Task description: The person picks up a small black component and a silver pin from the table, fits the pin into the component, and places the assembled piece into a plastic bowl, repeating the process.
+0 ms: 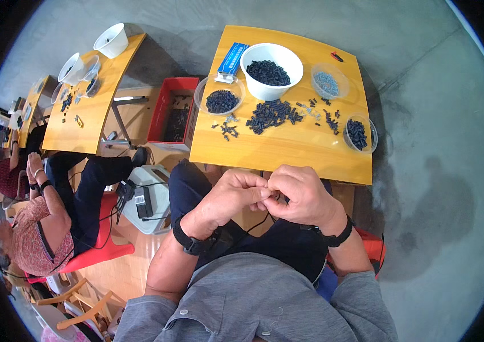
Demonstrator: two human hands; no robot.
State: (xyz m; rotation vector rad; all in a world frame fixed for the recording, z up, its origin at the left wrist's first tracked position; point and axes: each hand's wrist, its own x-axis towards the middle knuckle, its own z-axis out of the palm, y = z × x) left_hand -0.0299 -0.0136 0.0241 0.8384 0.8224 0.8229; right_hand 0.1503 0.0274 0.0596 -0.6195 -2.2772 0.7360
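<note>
Over my lap, just in front of the table's near edge, my left hand (229,198) and my right hand (305,195) meet at the fingertips. Both are closed in a pinch, and whatever lies between them is too small to make out. Beyond them on the yellow wooden table (219,149) lies a loose pile of small black plastic parts (272,115). Behind the pile stands a white tub (291,74) holding more black parts. Small silvery pieces (310,112) and a few black ones are scattered to the right of the pile.
Clear round containers hold dark parts at left (222,101), pale bluish pieces (326,84) and black parts at right (357,134). A blue box (233,59) lies at the back left. A red box (174,114) sits on the floor. Another person (39,228) sits at left.
</note>
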